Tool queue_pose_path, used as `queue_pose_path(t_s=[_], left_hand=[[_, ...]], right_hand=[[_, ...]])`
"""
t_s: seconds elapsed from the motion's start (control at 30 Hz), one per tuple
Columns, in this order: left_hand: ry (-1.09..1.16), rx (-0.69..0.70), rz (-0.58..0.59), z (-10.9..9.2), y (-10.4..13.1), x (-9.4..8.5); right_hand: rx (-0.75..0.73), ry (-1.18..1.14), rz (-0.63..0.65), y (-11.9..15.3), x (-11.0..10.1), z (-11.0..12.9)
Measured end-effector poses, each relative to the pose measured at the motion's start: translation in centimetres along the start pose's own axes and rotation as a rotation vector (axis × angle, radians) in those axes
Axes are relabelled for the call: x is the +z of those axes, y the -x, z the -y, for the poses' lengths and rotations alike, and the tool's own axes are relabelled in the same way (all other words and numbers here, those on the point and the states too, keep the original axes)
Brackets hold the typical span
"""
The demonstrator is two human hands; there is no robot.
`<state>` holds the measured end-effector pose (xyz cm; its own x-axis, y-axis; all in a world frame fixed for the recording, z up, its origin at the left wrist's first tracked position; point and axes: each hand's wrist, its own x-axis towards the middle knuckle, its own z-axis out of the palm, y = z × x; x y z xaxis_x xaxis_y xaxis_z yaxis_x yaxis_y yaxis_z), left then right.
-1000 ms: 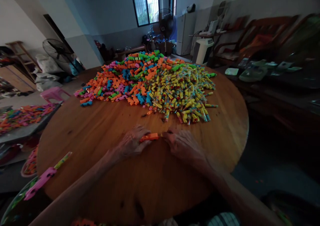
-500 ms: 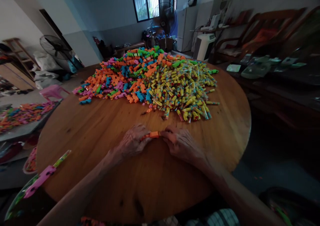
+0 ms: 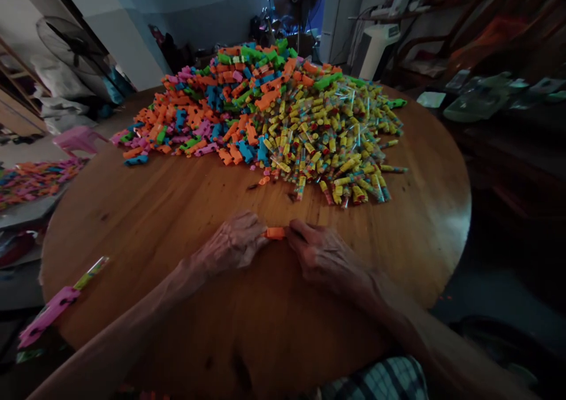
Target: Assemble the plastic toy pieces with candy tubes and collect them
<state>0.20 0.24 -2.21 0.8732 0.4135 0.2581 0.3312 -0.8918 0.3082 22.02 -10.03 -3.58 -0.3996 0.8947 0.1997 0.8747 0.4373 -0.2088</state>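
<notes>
Between my hands, just above the near half of the wooden table [image 3: 177,202], is a small orange plastic piece [image 3: 276,232]. The fingers of my left hand [image 3: 241,238] are closed on its left end. My right hand [image 3: 316,250] pinches at its right end, and its fingertips hide what lies under them. Beyond my hands, a heap of orange, blue, green and pink toy pieces [image 3: 186,114] touches a heap of yellow wrapped tubes [image 3: 331,135].
A pink toy with a clear tube [image 3: 53,308] lies at the table's left edge. More coloured pieces [image 3: 39,179] lie on a lower surface at far left, near a pink stool [image 3: 79,139]. A dark side table [image 3: 513,146] with glassware stands at right.
The view has tipped down and come closer to the table. Both hands still hold the orange piece, and my left fingers now cover more of its left part.
</notes>
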Motion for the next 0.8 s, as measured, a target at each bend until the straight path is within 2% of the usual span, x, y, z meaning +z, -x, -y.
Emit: queue_pose_path(t_s=[0.17, 0.3, 0.4, 0.53, 0.7, 0.8], left_hand=[[0.008, -0.004, -0.003, -0.2, 0.1, 0.0], [0.004, 0.011, -0.023, -0.3, 0.2, 0.2], [-0.094, 0.011, -0.053, -0.6, 0.5, 0.2], [-0.201, -0.049, -0.054, -1.2, 1.1, 0.1], [-0.157, -0.047, -0.084, -0.3, 1.7, 0.4], [-0.160, -0.039, -0.113, 0.0, 1.5, 0.8]], right_hand=[[0.034, -0.093, -0.022, 0.2, 0.2, 0.3], [0.094, -0.125, 0.042, 0.3, -0.3, 0.5], [0.096, -0.145, 0.080, 0.3, -0.6, 0.5], [0.064, -0.142, 0.067, 0.5, -0.8, 0.5], [0.055, -0.106, 0.108, 0.0, -0.8, 0.4], [0.050, -0.093, 0.065, 0.1, -0.5, 0.5]])
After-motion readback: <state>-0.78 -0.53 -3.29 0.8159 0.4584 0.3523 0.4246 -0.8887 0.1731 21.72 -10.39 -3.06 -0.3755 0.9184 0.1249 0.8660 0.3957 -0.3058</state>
